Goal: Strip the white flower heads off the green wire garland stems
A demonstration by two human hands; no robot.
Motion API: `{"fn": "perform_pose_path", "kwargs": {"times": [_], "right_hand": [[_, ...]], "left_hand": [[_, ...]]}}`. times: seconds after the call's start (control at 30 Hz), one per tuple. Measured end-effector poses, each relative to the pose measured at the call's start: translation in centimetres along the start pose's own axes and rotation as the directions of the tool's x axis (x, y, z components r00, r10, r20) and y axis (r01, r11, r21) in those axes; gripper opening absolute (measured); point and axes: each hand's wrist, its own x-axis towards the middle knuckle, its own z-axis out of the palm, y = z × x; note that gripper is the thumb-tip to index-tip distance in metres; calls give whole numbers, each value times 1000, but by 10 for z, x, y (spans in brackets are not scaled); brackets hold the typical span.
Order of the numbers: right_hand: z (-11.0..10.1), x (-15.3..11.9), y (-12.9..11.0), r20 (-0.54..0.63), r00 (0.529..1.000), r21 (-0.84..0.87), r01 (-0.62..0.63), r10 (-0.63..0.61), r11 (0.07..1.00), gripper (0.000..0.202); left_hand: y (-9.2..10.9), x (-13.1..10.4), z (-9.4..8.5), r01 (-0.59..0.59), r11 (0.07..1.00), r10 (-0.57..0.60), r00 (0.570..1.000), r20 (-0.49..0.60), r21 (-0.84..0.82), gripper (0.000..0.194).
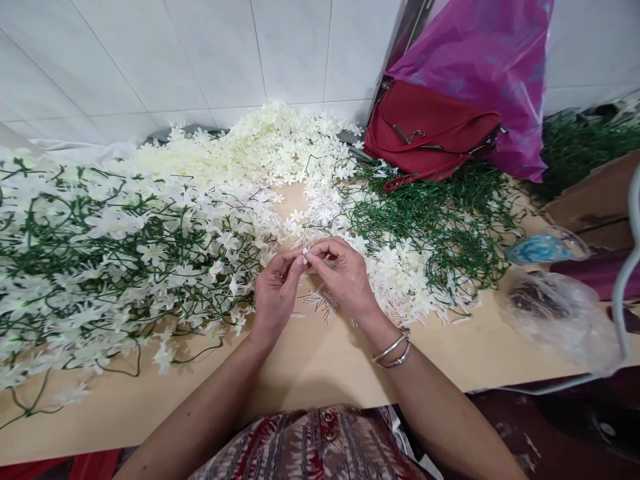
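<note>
My left hand (277, 283) and my right hand (343, 272) meet over the middle of the table, fingertips pinched together. Between them is a small white artificial flower piece (305, 256), mostly covered by the fingers. Just below the hands lie thin white stamen sticks (323, 302). To the right of my right hand is a heap of loose white artificial flowers (400, 273). Left of my left hand spreads a large pile of white flowers on green stems (165, 260).
Cream flower heads (285, 140) are heaped along the tiled wall. Green plastic stems (440, 213) lie at the right, beneath a red handbag (425, 127) and a purple bag (505, 60). A clear plastic bag (560, 317) and a grey curved tube (621, 293) stand at the table's right end.
</note>
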Motion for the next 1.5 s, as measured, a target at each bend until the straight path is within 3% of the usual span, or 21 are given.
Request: {"fn": "perform_pose_path", "kwargs": {"times": [0.23, 0.37, 0.47, 0.6, 0.73, 0.83, 0.9, 0.97, 1.03, 1.1, 1.23, 1.37, 1.43, 1.5], "right_hand": [[3, -2, -2, 35, 995, -116, 99, -96, 988, 18], [2, -1, 2, -9, 999, 26, -41, 41, 999, 7], [-1, 1, 6, 21, 989, 141, -145, 143, 979, 14], [-9, 5, 7, 80, 980, 207, -195, 183, 959, 8], [-22, 13, 10, -32, 979, 287, -182, 199, 940, 14], [-34, 19, 13, -155, 968, 285, -149, 199, 947, 17], [-39, 21, 14, -211, 961, 237, -129, 181, 963, 16], [-43, 22, 13, -254, 956, 174, -105, 148, 979, 15], [-45, 21, 12, -302, 947, 116, -75, 107, 990, 15], [-45, 21, 11, -352, 933, 84, -44, 71, 996, 16], [-45, 23, 13, -398, 915, 89, -33, 66, 996, 16], [-44, 24, 16, -393, 915, 104, -54, 91, 993, 16], [-43, 23, 16, -387, 918, 98, -60, 93, 993, 16], [-41, 21, 15, -376, 922, 100, -63, 96, 993, 16]], "left_hand": [[5, -2, 4, 17, 997, -17, 1000, 4, -69, 26], [6, -2, 1, -13, 1000, 14, 999, 38, -8, 27], [7, -3, -1, -45, 996, 36, 993, 110, 82, 28], [11, -3, 1, -70, 995, 59, 989, 136, 77, 26], [18, 1, 7, -114, 975, 99, 991, 86, 189, 24], [21, 15, 14, -183, 900, 139, 981, 136, 395, 27], [20, 31, 21, -283, 798, 201, 957, 209, 531, 26], [16, 48, 29, -395, 615, 257, 918, 301, 683, 27], [11, 66, 36, -441, 401, 240, 897, 372, 803, 30], [6, 79, 41, -455, 311, 218, 889, 404, 835, 29], [3, 91, 41, -464, 235, 202, 883, 424, 854, 23], [13, 88, 33, -432, 193, 213, 895, 392, 881, 20], [23, 81, 27, -421, 211, 249, 896, 368, 882, 18], [34, 71, 21, -440, 291, 325, 881, 345, 849, 17]]}}
